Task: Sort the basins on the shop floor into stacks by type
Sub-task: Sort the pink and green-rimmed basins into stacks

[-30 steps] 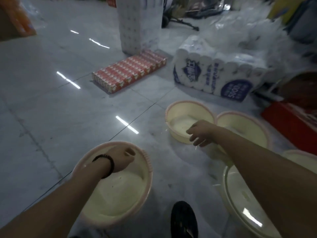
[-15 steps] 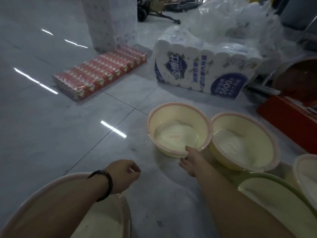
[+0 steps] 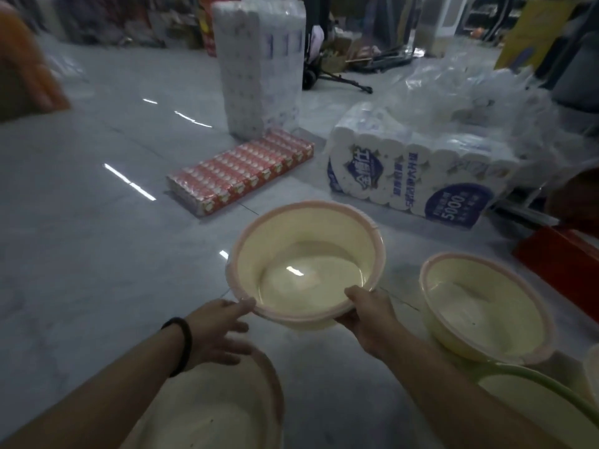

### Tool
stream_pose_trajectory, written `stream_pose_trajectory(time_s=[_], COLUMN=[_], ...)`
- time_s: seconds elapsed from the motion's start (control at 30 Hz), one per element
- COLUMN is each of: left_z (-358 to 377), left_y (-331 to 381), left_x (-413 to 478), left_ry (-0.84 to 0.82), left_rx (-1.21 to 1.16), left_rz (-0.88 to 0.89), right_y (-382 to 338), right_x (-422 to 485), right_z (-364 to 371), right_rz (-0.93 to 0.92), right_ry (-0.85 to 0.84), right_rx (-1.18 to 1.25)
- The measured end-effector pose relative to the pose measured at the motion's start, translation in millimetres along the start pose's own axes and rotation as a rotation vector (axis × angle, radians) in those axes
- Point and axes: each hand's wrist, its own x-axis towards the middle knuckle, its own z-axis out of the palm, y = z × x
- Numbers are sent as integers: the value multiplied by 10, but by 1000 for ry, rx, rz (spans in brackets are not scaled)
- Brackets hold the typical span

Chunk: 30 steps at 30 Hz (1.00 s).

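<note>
Pink-rimmed basin (image 3: 304, 254) is gripped by rt hand (image 3: 369, 314), touched by straight-fingered lt hand (image 3: 220, 328); 2nd basin (image 3: 486, 306) beside, tissue pack (image 3: 415, 176) beyond.

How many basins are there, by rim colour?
Pink-rimmed basins: 3 (one held up, one on the floor to its right, one nearest, bottom left)
Green-rimmed basin: 1
Total: 4, leaving out a sliver at the right edge, too cut off to tell.
</note>
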Motion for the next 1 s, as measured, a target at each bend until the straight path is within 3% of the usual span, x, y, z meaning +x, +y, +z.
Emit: stream_pose_trajectory(time_s=[0.13,0.2,0.3,0.4,0.67,0.83,1.0], left_z=[-309,-513,-853,-1148,-1361,-1106,-926], left_y=[-98,-211,-463,-733,-1465,-1990,-2330], left_x=[-476,-653,-943,-1230,-1294,-1004,-844], left_ry=[321,456,514,539,732,782,710], left_rx=[-396,-459,-476,-446,-178,-175,-239], left_rz=[109,139,147,132,135,33,7], right_y=[-64,-40,-45,-19,743,1312,1702], right_x=[-796,-1125,-1430,-1506,-1432,-1385,-1346], right_z=[512,709,841,894,904,631,384], right_rz=[7,24,73,16,-296,-250,-162], right_ry=[-167,-242,-328,-255,52,124,147], right_rx=[-148,-211,-488,-751,-835,-920,-1020])
